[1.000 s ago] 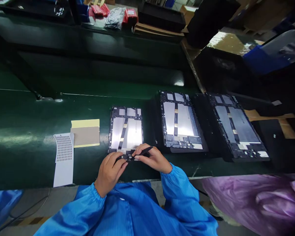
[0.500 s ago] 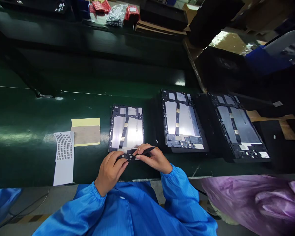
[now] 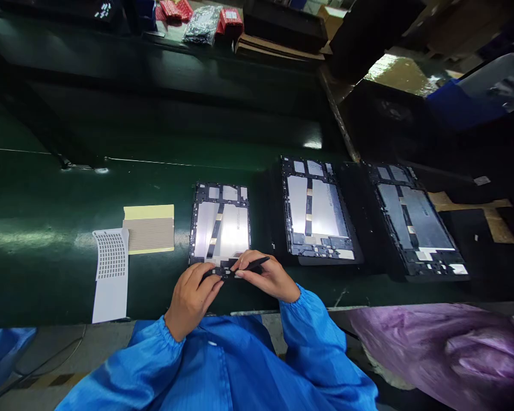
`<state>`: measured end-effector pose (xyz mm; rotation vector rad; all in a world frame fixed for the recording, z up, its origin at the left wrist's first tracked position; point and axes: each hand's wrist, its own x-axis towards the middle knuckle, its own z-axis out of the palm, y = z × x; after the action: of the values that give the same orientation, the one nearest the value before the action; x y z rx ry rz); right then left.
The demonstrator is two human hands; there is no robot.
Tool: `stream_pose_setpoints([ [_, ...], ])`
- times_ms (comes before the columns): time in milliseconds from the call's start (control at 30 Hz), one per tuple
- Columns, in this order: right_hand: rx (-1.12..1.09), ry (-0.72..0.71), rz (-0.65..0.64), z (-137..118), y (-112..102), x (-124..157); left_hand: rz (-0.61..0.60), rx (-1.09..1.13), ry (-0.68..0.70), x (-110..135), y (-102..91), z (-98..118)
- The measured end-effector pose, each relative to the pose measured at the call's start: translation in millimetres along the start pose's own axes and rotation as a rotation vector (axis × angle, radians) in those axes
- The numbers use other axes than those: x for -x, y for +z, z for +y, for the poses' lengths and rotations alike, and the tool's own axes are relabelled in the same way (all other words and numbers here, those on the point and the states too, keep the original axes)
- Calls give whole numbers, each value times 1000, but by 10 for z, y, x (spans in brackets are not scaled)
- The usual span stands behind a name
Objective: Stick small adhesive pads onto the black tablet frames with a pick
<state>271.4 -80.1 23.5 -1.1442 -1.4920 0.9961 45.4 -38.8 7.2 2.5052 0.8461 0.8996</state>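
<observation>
An opened tablet screen assembly (image 3: 235, 222), silver-backed in a black frame with a dark flex cable, lies in front of me on the green bench. My left hand (image 3: 193, 297) grips its lower left edge, fingers on the frame and thumb by the bottom rim. Pinched in my right hand (image 3: 268, 277) is a slim black pen-like tool (image 3: 259, 263), slanting down to the small parts along the assembly's bottom strip. Fingers hide most of its tip, so I cannot tell whether it touches them.
Two similar assemblies, a nearer one (image 3: 319, 205) and a farther one (image 3: 415, 220), lie to the right on dark pads. At left are a white label sheet (image 3: 111, 285) and a tan strip pad with yellow edges (image 3: 149, 234). Red packets (image 3: 230, 21) sit at the back.
Both hands and the black tool stay in nearly the same place over the assembly's bottom strip. Only a slight shift of the whole view shows.
</observation>
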Motion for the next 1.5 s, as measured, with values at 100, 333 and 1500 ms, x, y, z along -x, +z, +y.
stream_pose_setpoints([
  [100, 12, 1, -6, -5, 3, -7, 19, -20, 26, 0, 1, -2],
  [333, 10, 3, -9, -15, -13, -30, 10, -54, 73, -7, -1, -1],
  [1500, 107, -6, 187, -87, 134, 160, 109, 95, 18, -13, -55, 26],
])
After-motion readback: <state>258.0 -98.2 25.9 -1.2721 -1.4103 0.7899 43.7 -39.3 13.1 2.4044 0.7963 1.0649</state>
